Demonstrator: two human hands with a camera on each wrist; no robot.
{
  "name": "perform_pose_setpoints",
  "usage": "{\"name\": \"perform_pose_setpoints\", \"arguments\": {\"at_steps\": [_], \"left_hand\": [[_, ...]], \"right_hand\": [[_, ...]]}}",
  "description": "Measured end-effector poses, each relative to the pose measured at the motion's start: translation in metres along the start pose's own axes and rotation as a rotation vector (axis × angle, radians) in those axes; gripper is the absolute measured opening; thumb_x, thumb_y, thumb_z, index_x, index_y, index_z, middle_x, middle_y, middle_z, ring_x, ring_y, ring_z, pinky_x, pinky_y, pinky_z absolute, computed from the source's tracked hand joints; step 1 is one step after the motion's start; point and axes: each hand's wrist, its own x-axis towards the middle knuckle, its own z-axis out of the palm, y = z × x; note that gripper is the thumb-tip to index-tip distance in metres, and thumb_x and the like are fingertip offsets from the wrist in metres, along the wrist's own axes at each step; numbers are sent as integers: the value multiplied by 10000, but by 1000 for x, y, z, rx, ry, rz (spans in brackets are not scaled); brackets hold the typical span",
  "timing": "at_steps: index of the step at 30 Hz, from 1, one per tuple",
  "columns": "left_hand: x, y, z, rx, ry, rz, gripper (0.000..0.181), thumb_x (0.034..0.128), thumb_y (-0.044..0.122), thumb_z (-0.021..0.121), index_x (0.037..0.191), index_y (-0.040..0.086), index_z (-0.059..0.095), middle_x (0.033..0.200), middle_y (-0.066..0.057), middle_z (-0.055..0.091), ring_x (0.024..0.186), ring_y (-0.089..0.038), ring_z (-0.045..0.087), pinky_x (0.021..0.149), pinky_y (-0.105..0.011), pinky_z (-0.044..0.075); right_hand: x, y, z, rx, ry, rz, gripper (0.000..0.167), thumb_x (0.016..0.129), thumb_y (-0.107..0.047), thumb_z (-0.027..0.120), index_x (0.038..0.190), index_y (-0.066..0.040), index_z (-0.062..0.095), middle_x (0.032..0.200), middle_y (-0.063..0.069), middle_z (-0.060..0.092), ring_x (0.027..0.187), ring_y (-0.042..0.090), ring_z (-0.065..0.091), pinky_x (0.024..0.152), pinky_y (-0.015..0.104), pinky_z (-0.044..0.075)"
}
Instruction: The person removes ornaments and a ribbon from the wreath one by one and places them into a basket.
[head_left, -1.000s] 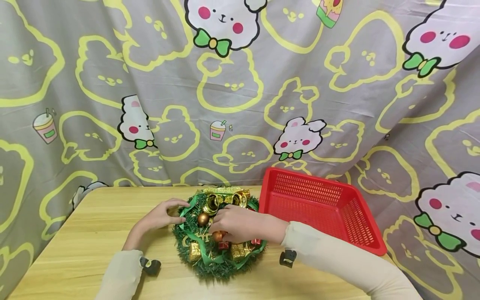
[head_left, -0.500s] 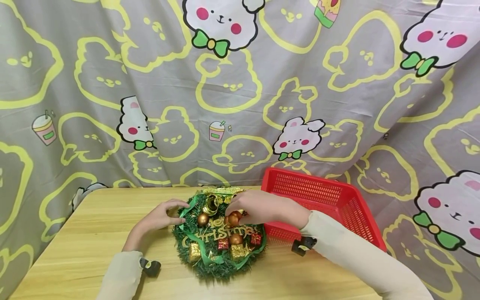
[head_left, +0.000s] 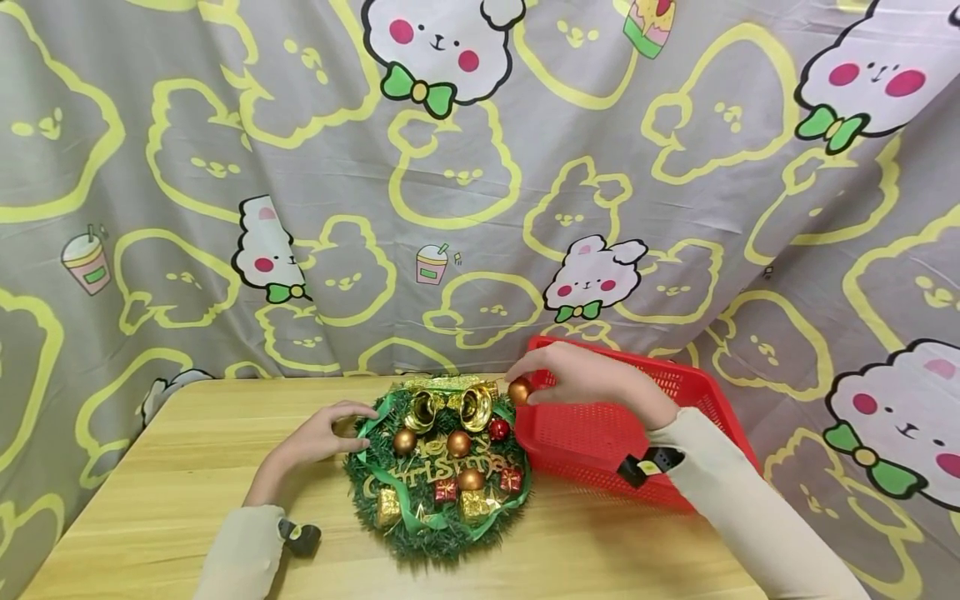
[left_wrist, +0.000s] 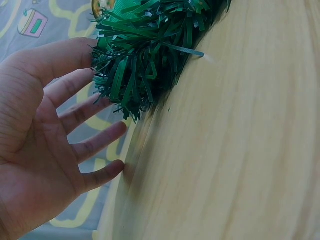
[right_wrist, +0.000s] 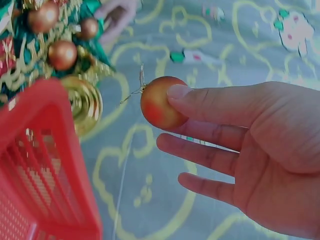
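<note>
An orange-brown Christmas ball (head_left: pixel 520 392) with a thin metallic loop is pinched between the thumb and fingers of my right hand (head_left: pixel 581 379). In the right wrist view the ball is in full sight, with the other fingers spread below it. A round green tinsel wreath (head_left: pixel 442 542) lies on the table. It bears gold bells (head_left: pixel 476 407), copper balls (head_left: pixel 459 443), small red and gold gift boxes (head_left: pixel 446 490), green ribbon and gold "Merry Christmas" letters. My left hand (head_left: pixel 324 435) rests at the wreath's left edge, its fingers spread and fairly straight, touching the tinsel.
A red plastic basket (head_left: pixel 600 475) with perforated walls stands right of the wreath, under my right forearm. The wooden table (head_left: pixel 180 467) extends to the left and front. Behind it hangs a grey patterned curtain (head_left: pixel 337 167).
My right hand has lifted the copper ball off the wreath and carried it right, to the basket's left rim. The left hand stays where it was.
</note>
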Motion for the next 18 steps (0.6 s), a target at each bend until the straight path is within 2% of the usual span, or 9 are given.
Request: {"name": "perform_pose_setpoints", "arguments": {"at_steps": [8, 13, 18], "left_hand": [[0, -1, 1, -33, -2, 6, 459, 884, 147, 780, 1308, 37, 643, 1432, -257, 550, 1383, -542, 415, 1149, -753, 266], [1, -2, 0, -28, -1, -9, 459, 880, 159, 786, 1307, 59, 650, 1438, -244, 551, 1388, -532, 416, 1154, -749, 264], [1, -2, 0, -31, -3, -17, 455, 883, 165, 786, 1308, 71, 652, 1446, -239, 547, 1396, -529, 409, 1155, -753, 253]], "right_hand": [[-13, 42, -7, 26, 67, 87, 347, 885, -73, 779, 1228, -93, 731, 1182, 33, 739, 1069, 218, 647, 938, 469, 580], [-17, 68, -4, 82, 72, 140, 329, 891, -74, 772, 1217, -49, 730, 1162, 71, 741, 1053, 235, 659, 936, 465, 589], [-17, 92, 1, 141, 50, 172, 320, 898, -64, 760, 1211, -12, 724, 1145, 107, 725, 1029, 233, 659, 897, 389, 588]]}}
